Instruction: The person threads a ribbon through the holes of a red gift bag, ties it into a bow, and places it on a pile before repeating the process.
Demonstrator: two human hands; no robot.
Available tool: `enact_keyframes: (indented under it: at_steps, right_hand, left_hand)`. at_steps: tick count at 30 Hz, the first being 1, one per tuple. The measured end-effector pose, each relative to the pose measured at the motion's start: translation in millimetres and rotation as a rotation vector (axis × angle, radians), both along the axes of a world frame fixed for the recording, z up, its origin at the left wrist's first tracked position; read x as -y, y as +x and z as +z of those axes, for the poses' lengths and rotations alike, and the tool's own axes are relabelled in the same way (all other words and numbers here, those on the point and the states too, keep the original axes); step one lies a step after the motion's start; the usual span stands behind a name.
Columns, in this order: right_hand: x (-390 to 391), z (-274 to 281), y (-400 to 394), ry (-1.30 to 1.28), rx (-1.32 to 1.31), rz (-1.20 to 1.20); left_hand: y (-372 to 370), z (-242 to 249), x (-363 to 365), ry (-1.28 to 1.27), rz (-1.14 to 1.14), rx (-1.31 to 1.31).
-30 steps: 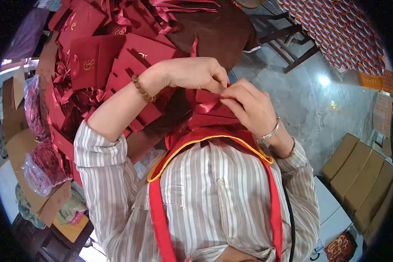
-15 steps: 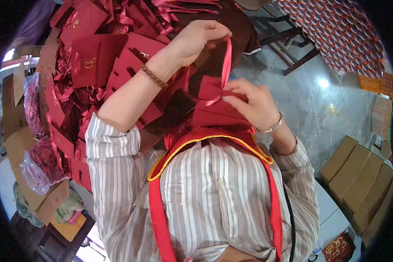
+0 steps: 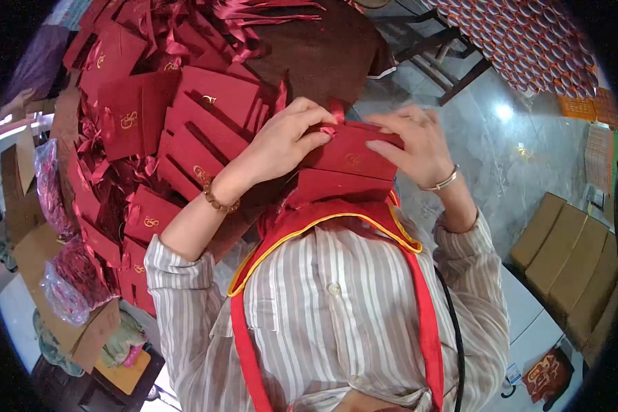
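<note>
Pinching the ribbon [image 3: 329, 130] at the upper left of a red bag [image 3: 350, 152] between thumb and fingers of the left hand [image 3: 281, 141]. Curving the right hand [image 3: 413, 145] around the bag's upper right, with thumb in front; cannot tell if pressed tight or loose. Holding the bag just beyond the red apron [image 3: 285, 220]. With other red bags [image 3: 136, 113] piled to the left on the brown worktop [image 3: 305, 58].

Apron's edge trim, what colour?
Yellow trim on the red apron; best seen in the head view.
</note>
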State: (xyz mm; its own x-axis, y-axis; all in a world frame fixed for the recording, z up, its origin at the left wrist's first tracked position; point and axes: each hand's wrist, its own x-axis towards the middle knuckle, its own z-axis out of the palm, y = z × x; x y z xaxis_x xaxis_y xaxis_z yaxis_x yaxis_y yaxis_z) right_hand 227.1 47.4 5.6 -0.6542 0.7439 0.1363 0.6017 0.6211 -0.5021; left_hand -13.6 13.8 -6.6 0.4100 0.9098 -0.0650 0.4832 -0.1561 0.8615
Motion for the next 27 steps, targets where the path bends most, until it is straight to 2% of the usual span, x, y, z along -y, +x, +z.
enact_keyframes:
  at_steps: [2, 4, 5, 7, 8, 9, 10, 12, 14, 15, 16, 18, 19, 20, 23, 24, 25, 26, 27]
  right_hand:
    - [0.8, -3.7, 16.7, -0.010, 0.057, 0.008]
    - [5.1, -12.1, 26.7, -0.086, -0.140, -0.030]
    - [8.3, -14.6, 28.3, -0.088, -0.141, -0.041]
    - [12.3, -16.9, 30.2, -0.500, -0.279, -0.139]
    - [12.7, -16.9, 28.9, -0.499, -0.283, -0.145]
    - [13.2, -17.0, 26.5, -0.615, -0.261, -0.227]
    - [13.2, -17.2, 25.8, -0.729, -0.239, -0.308]
    - [13.6, -22.2, 27.7, -0.785, -0.289, -0.327]
    - [15.4, -29.4, 28.4, -0.844, -0.335, -0.342]
    - [16.3, -33.2, 27.5, -0.806, -0.362, -0.323]
    - [16.6, -35.5, 26.8, -0.768, -0.392, -0.304]
    - [14.5, -34.1, 28.2, -0.774, -0.384, -0.286]
    - [13.3, -33.6, 30.0, -0.778, -0.374, -0.271]
    - [11.5, -34.4, 33.5, -0.776, -0.376, -0.275]
    - [7.7, -33.4, 42.2, -0.801, -0.423, -0.155]
    - [6.2, -27.3, 42.4, -0.906, -0.413, -0.163]
    - [5.6, -23.9, 42.3, -1.011, -0.402, -0.172]
    - [6.0, -24.3, 41.0, -1.011, -0.403, -0.178]
    - [5.1, -25.5, 38.7, -0.923, -0.387, -0.162]
  left_hand:
    - [-0.2, -2.9, -1.2, 0.021, -0.034, 0.016]
    - [0.7, -2.2, -4.3, -0.054, -0.043, 0.042]
    - [1.4, -1.9, -5.8, -0.130, -0.044, 0.064]
    - [3.1, -10.0, -6.8, -0.082, -0.069, 0.063]
    - [3.6, -12.7, -7.3, -0.034, -0.083, 0.063]
    - [4.3, -10.9, -6.1, -0.035, -0.089, 0.062]
    - [4.7, -6.8, -3.1, 0.031, -0.024, -0.021]
    - [2.3, 10.5, -1.5, 0.097, 0.037, -0.103]
    - [-5.7, 45.4, -6.5, -0.230, -0.164, -0.495]
    - [-9.0, 53.8, -7.7, -0.114, -0.263, -0.502]
    - [-11.5, 62.7, -9.0, -0.115, -0.264, -0.504]
    - [-17.0, 75.4, -11.3, 0.026, -0.400, -0.300]
    - [-21.5, 73.1, -12.0, -0.023, -0.365, -0.039]
    - [-27.4, 77.5, -12.0, -0.023, -0.369, -0.039]
    - [-46.7, 91.4, -5.7, -0.546, -0.127, 0.599]
    - [-46.2, 86.0, -2.9, -0.548, -0.133, 0.597]
    - [-45.7, 75.9, 0.8, -0.537, -0.109, 0.881]
    - [-45.3, 68.1, 3.7, -0.520, -0.079, 1.165]
    - [-43.9, 64.9, 4.5, -0.523, -0.109, 1.221]
